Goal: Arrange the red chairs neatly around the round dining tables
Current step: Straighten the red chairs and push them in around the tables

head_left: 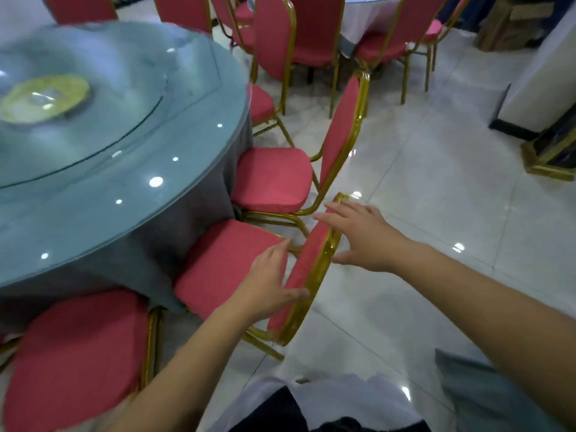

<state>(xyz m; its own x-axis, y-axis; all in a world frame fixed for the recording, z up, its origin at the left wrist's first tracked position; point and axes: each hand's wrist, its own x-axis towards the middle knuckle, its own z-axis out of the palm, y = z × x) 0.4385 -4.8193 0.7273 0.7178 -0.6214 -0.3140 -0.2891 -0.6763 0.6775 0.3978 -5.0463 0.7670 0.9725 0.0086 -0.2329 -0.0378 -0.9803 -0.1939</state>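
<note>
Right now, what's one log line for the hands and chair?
left hand: touches chair back | right hand: touches its top | chair: beside round table

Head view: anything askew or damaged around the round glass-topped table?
No damage or spill. The red-cushioned, gold-framed chair between the left hand and right hand looks crowded against the neighbouring red chair: its seat corner meets that chair's gold leg frame.
</note>
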